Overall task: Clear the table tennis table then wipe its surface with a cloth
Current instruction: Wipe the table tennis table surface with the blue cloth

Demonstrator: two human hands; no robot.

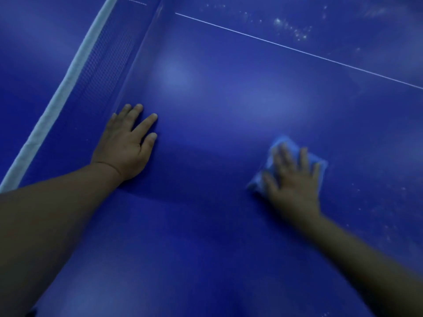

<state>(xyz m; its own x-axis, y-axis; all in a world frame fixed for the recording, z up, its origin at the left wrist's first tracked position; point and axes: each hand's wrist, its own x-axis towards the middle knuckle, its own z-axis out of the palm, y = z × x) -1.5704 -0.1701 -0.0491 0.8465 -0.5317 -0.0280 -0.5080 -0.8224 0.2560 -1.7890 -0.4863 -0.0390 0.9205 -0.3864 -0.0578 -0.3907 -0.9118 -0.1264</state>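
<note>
**Right hand flat on the cloth, left hand braced by the net**

Your right hand [294, 179] sits in the lower right of the frame, fingers spread and straight, pressing flat on a light blue cloth [278, 145]. The cloth lies on the blue table tennis table [217, 236], its edges showing above and to the left of your fingers. The hand and cloth are blurred, so the cloth's folds cannot be made out.

Your left hand [124, 148] is at centre left, palm down on the table, fingers straight and slightly fanned, holding nothing. Its fingertips lie just beside the foot of the net [107, 58], which runs diagonally from the lower left edge up to the top of the frame, with a white band [66, 76] along its top.

A thin white line [297, 50] crosses the table from upper centre down to the right edge. Beyond that line, in the upper right, pale specks and smears [295, 30] dot the surface; fainter specks show along the right edge, right of the cloth.
</note>
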